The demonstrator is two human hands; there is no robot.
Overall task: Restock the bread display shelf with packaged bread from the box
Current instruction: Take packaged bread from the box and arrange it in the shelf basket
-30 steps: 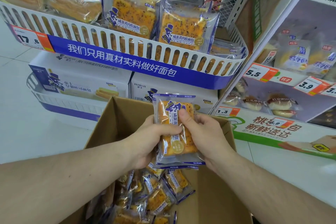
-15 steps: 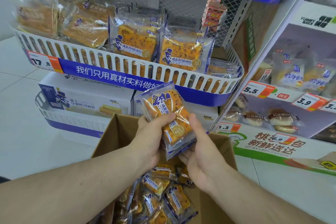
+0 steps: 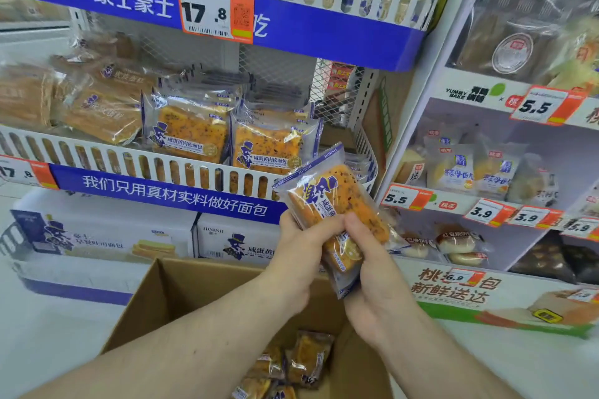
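Both my hands hold a stack of clear-wrapped orange bread packs (image 3: 337, 201) just below the right end of the white slatted bread shelf (image 3: 194, 172). My left hand (image 3: 299, 256) grips the stack from the left and behind. My right hand (image 3: 372, 272) grips it from the front, fingers curled over the lower half. The shelf carries matching orange packs (image 3: 191, 136) standing upright, with browner packs at its left. The open cardboard box (image 3: 181, 295) lies under my arms with several more packs (image 3: 291, 363) at its bottom.
A second blue-fronted shelf (image 3: 291, 26) with a 17.8 price tag hangs above. White product cartons (image 3: 107, 236) sit on the lowest tier. To the right stands another display (image 3: 486, 172) of small buns with price tags. Pale floor lies on both sides of the box.
Both hands have lifted the packs out of the box and up to the right, close to the shelf's right end. My view has tilted upward, showing the upper shelf.
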